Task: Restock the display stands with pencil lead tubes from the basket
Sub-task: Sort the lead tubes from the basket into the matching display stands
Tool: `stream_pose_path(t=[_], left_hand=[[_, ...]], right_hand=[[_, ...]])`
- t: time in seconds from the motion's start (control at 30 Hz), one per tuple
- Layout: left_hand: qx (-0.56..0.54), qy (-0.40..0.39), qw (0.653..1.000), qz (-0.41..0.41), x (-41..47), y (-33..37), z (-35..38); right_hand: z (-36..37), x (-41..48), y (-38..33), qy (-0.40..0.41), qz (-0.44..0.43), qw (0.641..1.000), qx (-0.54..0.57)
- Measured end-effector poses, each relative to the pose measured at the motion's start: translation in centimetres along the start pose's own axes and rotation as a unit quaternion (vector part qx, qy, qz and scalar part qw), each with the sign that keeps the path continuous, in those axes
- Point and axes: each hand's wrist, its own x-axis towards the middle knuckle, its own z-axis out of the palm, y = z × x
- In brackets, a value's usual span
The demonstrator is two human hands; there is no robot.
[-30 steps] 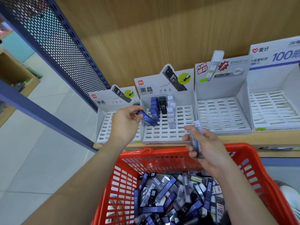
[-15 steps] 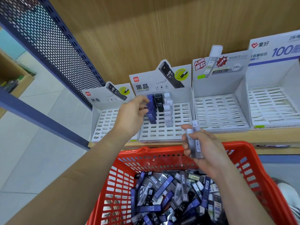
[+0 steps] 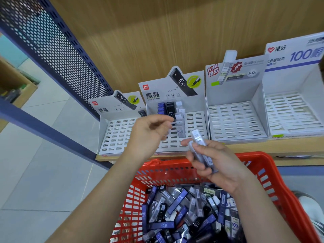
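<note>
A red basket [image 3: 273, 176] in front of me is piled with blue, black and clear lead tubes [image 3: 177, 204]. My right hand [image 3: 215, 163] holds a few clear grey lead tubes [image 3: 201, 151] upright above the basket's far rim. My left hand [image 3: 150, 132] hovers empty with loosely curled fingers over the front of the second display stand [image 3: 194, 139]. That stand carries a short row of blue tubes [image 3: 161, 107], a black tube [image 3: 170, 110] and a row of clear tubes [image 3: 180, 123] at its back.
On the wooden shelf [image 3: 263, 149], a stand [image 3: 114, 135] at the left holds one black tube. Two white slotted stands [image 3: 235, 123] [image 3: 291, 111] sit to the right. A blue perforated panel [image 3: 57, 50] closes the shelf's left end. Tiled floor lies at left.
My left hand set its blue tube into the second stand's blue row and drew back toward me, empty. My right hand stayed above the basket with its clear tubes.
</note>
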Motion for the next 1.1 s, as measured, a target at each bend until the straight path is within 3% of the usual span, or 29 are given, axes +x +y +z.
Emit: stream_pose_path(t=[0.1, 0.2, 0.27, 0.37, 0.47, 0.57, 0.73, 0.87, 1.1], left_hand=[[-0.045, -0.139, 0.988, -0.040, -1.6, 0.9, 1.0], [-0.010, -0.184, 0.982, -0.036, -2.3, 0.3, 1.3], [0.014, -0.156, 0.987, -0.026, -2.7, -0.4, 0.9], [-0.013, -0.040, 0.997, -0.062, -3.0, -0.9, -0.2], [-0.115, 0.051, 0.985, -0.117, -2.8, -1.1, -1.9], [-0.080, 0.088, 0.987, -0.106, -2.4, -1.4, -3.0], [-0.050, 0.055, 0.991, -0.110, -2.1, -1.0, -3.1], [-0.065, -0.041, 0.989, -0.127, -1.9, -0.5, -2.8], [-0.055, -0.076, 0.988, -0.126, -1.0, -0.6, -3.5]], right_hand=[[0.6, -0.3, -0.2, -0.050, 0.027, 0.998, -0.039], [1.5, -0.5, -0.1, -0.064, 0.052, 0.994, -0.071], [1.9, -0.4, 0.2, -0.046, 0.055, 0.990, -0.122], [2.4, -0.1, 0.6, -0.031, 0.059, 0.981, -0.181], [2.1, -0.2, 0.9, -0.022, 0.057, 0.983, -0.172], [2.4, -0.1, 1.2, -0.013, 0.013, 0.982, -0.187], [3.1, 1.1, 2.1, 0.092, -0.069, 0.976, -0.187], [3.2, 1.2, 2.4, 0.061, -0.060, 0.969, -0.232], [1.3, 0.9, 1.8, 0.075, -0.098, 0.968, -0.217]])
